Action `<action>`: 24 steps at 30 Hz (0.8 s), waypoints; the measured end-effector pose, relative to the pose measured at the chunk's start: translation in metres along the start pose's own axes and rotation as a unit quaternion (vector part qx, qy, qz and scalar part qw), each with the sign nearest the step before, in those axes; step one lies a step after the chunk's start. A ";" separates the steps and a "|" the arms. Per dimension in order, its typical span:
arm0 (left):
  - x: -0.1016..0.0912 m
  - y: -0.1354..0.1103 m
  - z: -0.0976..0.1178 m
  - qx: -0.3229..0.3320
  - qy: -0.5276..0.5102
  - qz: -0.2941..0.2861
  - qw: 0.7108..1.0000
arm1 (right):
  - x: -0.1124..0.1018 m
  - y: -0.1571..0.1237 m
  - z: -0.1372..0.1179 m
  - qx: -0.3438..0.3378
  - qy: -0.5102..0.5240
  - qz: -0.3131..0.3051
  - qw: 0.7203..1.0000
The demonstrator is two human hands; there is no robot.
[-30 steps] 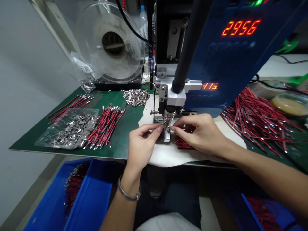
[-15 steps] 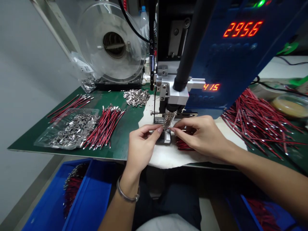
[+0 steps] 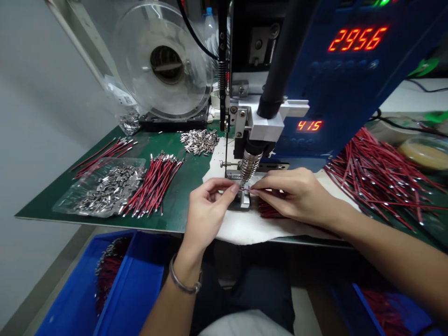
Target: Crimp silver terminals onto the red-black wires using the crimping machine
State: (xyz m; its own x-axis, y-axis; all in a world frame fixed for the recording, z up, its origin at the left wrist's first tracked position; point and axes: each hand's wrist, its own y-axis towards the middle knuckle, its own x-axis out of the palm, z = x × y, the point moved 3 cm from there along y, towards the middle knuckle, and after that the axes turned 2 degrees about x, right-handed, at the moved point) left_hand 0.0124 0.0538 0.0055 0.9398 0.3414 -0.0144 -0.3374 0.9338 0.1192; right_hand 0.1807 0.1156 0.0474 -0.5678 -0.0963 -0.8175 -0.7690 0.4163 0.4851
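My left hand (image 3: 210, 207) is closed in a pinch, thumb against forefinger, at the left of a small metal block (image 3: 245, 200). Whatever sits between those fingertips is too small to make out. From the right, my right hand (image 3: 297, 196) pinches a thin red wire (image 3: 247, 189), whose end lies over the block between both hands. Just above the fingertips is the spring-wrapped tip (image 3: 250, 165) of a soldering machine (image 3: 268, 126). Under my right hand lies a bunch of red and black wires (image 3: 269, 209), partly hidden by it.
Left on the green table (image 3: 45, 200) are a clear bag of metal connectors (image 3: 108, 189), a wire bundle (image 3: 152, 184) and a loose connector pile (image 3: 199, 141). A large wire heap (image 3: 381, 172) lies right. A clear spool (image 3: 129, 70) stands behind; a blue bin (image 3: 77, 280) is below.
The machine's head and its spring-wrapped tip have risen a little from the block. Both hands keep their pinch at almost the same place. The view has shifted slightly.
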 end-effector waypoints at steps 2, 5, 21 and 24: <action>0.000 0.000 0.000 -0.001 -0.002 -0.007 1.000 | 0.000 0.000 0.001 -0.004 0.002 -0.005 1.000; 0.000 0.000 0.001 0.006 0.013 -0.013 1.000 | 0.001 0.002 0.000 0.003 0.024 -0.008 1.000; -0.001 0.000 0.000 0.012 0.026 -0.007 1.000 | 0.000 0.002 0.001 -0.006 0.029 -0.003 1.000; 0.000 0.000 0.000 0.013 0.028 -0.006 1.000 | 0.000 0.001 0.002 -0.007 0.035 -0.020 0.999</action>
State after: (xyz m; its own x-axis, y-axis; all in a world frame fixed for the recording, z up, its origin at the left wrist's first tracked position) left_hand 0.0126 0.0535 0.0054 0.9388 0.3369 -0.0714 -0.3245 0.9349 0.1439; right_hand 0.1804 0.1182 0.0477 -0.5543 -0.1757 -0.8135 -0.7958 0.3980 0.4563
